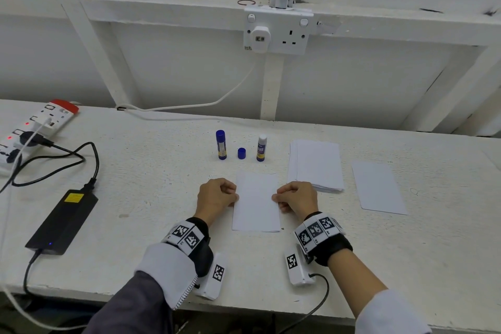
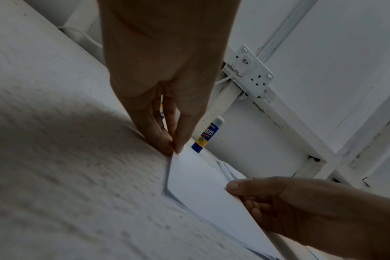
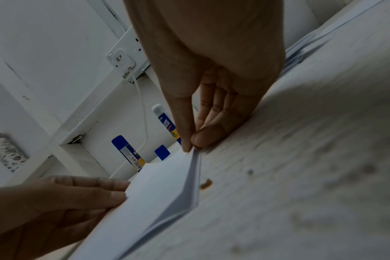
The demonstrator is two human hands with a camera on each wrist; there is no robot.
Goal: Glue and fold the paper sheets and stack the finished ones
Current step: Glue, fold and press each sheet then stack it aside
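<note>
A white folded paper (image 1: 256,200) lies on the table straight in front of me, long side pointing away. My left hand (image 1: 235,197) pinches its left edge between thumb and fingers (image 2: 175,149). My right hand (image 1: 275,196) pinches the right edge the same way (image 3: 193,146). In the wrist views both pinched edges of the paper (image 2: 203,190) (image 3: 158,193) are raised slightly off the table and show layered sheets. Behind it stand a capped blue glue stick (image 1: 221,144), a loose blue cap (image 1: 241,153) and an uncapped glue stick (image 1: 261,148).
A stack of white sheets (image 1: 315,165) lies right of the glue sticks, and a single white sheet (image 1: 379,187) further right. At the left are a black power brick (image 1: 63,221) with cables and a power strip (image 1: 32,127). A wall socket (image 1: 276,31) hangs behind.
</note>
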